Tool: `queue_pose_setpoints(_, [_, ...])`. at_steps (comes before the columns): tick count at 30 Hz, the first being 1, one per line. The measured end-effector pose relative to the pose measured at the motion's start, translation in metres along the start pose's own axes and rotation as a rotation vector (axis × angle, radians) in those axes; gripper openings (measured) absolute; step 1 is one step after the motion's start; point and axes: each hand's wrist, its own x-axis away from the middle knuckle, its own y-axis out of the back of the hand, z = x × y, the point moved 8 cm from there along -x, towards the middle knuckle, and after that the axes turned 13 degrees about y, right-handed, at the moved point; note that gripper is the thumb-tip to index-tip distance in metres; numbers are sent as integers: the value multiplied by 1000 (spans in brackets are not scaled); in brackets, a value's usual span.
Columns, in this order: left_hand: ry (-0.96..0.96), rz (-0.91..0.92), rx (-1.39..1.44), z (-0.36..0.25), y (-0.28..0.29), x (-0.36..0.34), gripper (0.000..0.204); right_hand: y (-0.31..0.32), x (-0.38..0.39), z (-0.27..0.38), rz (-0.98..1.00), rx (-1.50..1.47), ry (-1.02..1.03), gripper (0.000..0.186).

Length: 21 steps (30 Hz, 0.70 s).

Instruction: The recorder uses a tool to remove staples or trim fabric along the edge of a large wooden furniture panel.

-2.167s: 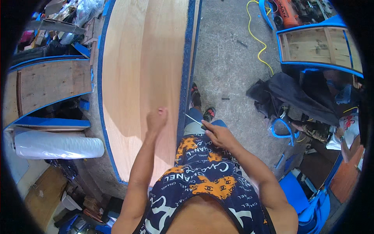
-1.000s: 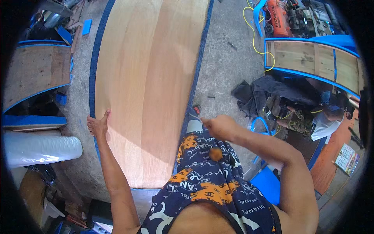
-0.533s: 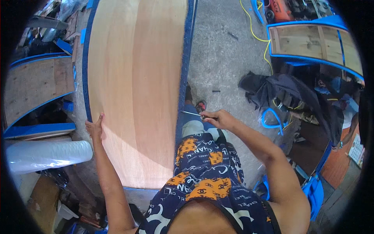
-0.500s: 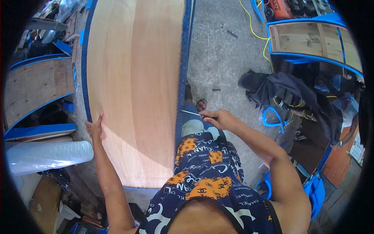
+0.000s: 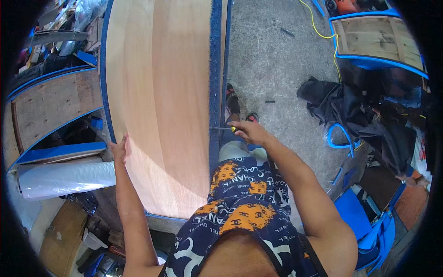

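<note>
A long wooden panel [image 5: 161,92] stretches away in front of me, trimmed along its edges with dark blue fabric [image 5: 215,60]. My left hand [image 5: 119,148] grips its left edge near the close end, thumb on the wood. In my right hand [image 5: 249,132] is a screwdriver [image 5: 234,129] with a yellow-ended handle. Its thin shaft points left, and the tip meets the fabric strip on the right edge. A row of small marks runs along that strip. My fingers hide most of the handle.
At left lie a roll of clear plastic wrap [image 5: 67,180] and a curved wooden panel [image 5: 57,104]. Black cloth [image 5: 332,104], a blue loop of strip [image 5: 339,138] and a yellow cord [image 5: 318,28] are on the right. Another blue-edged panel [image 5: 369,39] stands beyond.
The panel's right side has turned toward me, so more of the fabric strip shows. My right hand has turned with the screwdriver, bringing its yellow end into sight. My left hand keeps its hold.
</note>
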Motion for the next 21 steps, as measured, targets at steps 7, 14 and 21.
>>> queue_pose_setpoints(7, [34, 45, 6, 4, -4, -2, 136, 19, 58, 89, -80, 37, -103, 48])
queue_pose_setpoints(14, [-5, -58, 3, 17, -9, -20, 135, 24, 62, 102, 57, 186, -238, 46])
queue_pose_setpoints(21, [76, -26, -43, 22, -11, -25, 137, 31, 54, 117, 157, 302, -285, 45])
